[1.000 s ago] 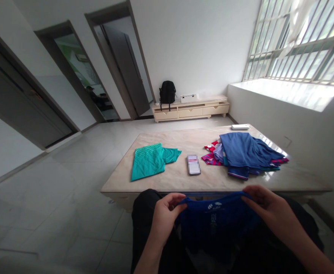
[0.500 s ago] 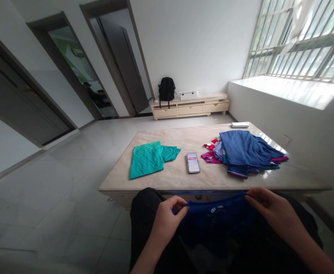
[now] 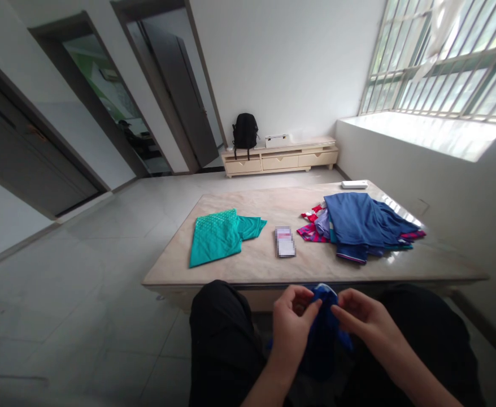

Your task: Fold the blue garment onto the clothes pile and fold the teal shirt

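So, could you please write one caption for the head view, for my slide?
Both hands, left hand and right hand, pinch a dark blue garment together above the lap, before a table with clothes.

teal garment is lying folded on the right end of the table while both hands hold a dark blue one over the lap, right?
Not quite. The head view shows the teal garment folded on the left end of the table, not the right; the right end holds a pile of blue and pink clothes. The rest stands: the left hand and right hand hold the dark blue garment over the lap.

Marble table with teal garment, phone, clothes pile, remote.
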`<action>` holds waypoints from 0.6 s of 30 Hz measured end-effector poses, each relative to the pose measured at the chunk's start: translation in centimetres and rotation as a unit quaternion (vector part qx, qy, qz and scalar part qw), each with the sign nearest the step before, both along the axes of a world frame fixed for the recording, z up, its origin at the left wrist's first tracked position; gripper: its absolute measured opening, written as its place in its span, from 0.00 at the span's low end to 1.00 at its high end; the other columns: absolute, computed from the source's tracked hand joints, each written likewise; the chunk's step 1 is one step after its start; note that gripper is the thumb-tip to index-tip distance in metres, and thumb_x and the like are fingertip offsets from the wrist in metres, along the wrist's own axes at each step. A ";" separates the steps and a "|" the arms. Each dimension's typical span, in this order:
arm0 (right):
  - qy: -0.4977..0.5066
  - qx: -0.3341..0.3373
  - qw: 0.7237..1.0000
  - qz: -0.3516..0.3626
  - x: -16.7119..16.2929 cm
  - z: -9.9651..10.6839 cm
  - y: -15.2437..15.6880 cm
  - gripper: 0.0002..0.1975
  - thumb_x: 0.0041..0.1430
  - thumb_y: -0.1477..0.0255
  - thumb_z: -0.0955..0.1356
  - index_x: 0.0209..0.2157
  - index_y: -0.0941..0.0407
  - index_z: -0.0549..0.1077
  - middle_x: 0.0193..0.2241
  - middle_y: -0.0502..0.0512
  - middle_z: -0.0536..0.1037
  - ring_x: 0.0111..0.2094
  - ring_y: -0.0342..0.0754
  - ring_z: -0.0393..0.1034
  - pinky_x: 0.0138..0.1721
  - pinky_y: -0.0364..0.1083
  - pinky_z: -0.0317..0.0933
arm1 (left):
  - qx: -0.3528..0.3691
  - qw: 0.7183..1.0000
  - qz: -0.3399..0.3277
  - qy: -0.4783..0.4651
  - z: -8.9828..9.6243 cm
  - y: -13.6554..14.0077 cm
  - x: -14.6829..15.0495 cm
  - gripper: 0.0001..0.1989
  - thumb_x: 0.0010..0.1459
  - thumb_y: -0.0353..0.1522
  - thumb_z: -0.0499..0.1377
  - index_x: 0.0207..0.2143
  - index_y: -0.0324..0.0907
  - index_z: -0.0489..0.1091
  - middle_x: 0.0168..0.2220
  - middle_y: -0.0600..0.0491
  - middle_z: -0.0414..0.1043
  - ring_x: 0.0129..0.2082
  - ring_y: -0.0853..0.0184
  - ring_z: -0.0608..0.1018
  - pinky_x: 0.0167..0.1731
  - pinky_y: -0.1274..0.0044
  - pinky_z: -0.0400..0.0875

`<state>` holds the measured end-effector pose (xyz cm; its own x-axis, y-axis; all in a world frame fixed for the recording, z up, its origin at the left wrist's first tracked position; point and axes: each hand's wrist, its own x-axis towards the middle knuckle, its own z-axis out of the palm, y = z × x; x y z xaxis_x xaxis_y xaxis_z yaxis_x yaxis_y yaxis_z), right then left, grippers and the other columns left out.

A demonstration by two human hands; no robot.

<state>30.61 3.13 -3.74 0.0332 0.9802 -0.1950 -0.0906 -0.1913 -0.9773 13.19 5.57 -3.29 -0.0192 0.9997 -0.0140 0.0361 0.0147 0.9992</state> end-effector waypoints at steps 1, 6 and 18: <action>0.021 -0.006 1.000 -0.006 -0.6 0.1 -0.1 0.25 0.49 0.51 0.78 0.32 0.56 0.70 0.28 0.48 0.73 0.27 0.42 0.67 0.28 0.41 0.64 | 0.010 1.000 0.000 0.018 0.0 -0.4 0.4 0.06 0.54 0.32 0.69 0.34 0.40 0.78 0.30 0.52 0.79 0.30 0.66 0.79 0.30 0.79 0.70; 0.062 -0.020 0.998 -0.014 -1.3 -0.3 -0.2 0.22 0.51 0.53 0.78 0.34 0.56 0.75 0.33 0.52 0.78 0.34 0.47 0.75 0.37 0.45 0.73 | 0.068 0.996 0.010 0.059 0.0 -1.0 0.5 0.03 0.56 0.28 0.68 0.34 0.43 0.80 0.32 0.54 0.81 0.31 0.66 0.80 0.31 0.79 0.71; 0.026 0.013 0.999 0.033 -0.2 -2.6 0.6 0.20 0.54 0.54 0.78 0.34 0.58 0.78 0.31 0.53 0.80 0.33 0.48 0.75 0.37 0.44 0.71 | 0.162 0.986 -0.014 0.043 -1.2 -0.7 0.5 0.08 0.56 0.22 0.68 0.34 0.44 0.82 0.35 0.54 0.82 0.36 0.65 0.82 0.39 0.77 0.76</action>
<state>30.40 3.73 -6.29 -0.0410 0.9848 -0.1685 -0.1295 -0.1725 -0.9765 13.67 4.82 -4.45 0.0209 0.9517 0.3065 0.1169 -0.3067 0.9446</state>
